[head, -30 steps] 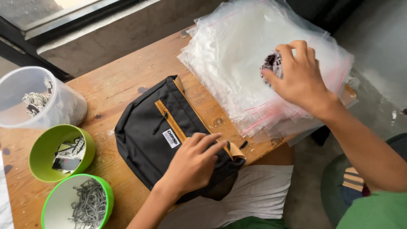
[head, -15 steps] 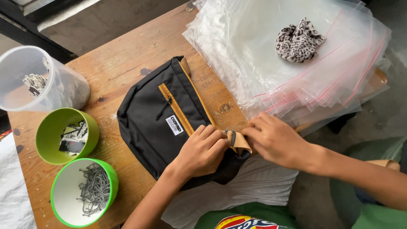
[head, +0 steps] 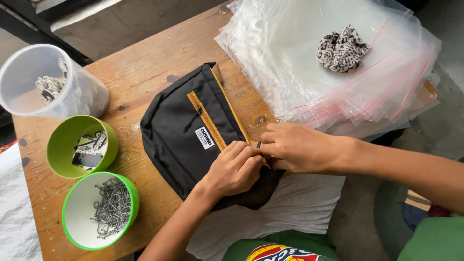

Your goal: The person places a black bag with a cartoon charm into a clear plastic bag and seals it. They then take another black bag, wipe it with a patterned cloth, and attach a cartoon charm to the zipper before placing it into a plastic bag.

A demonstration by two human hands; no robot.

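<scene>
A black pouch bag (head: 183, 130) with tan zip trim and a small white label lies on the wooden table (head: 140, 72). My left hand (head: 234, 169) presses on its near right corner, fingers curled on the tan end of the zip. My right hand (head: 295, 147) meets it there, pinching the same tan zip end. On the stack of clear zip bags (head: 299, 63) at the upper right rests a crumpled leopard-print cloth (head: 342, 48), apart from both hands.
At the left stand a clear plastic tub (head: 48, 84) with small pieces, a green bowl (head: 79, 145) holding tags, and a green bowl (head: 99, 210) of ball chains. A white cloth (head: 290, 203) hangs off the table's near edge.
My right hand left the leopard-print cloth on the clear bags and came down to the pouch's zip end beside my left hand. The left hand stayed on the pouch.
</scene>
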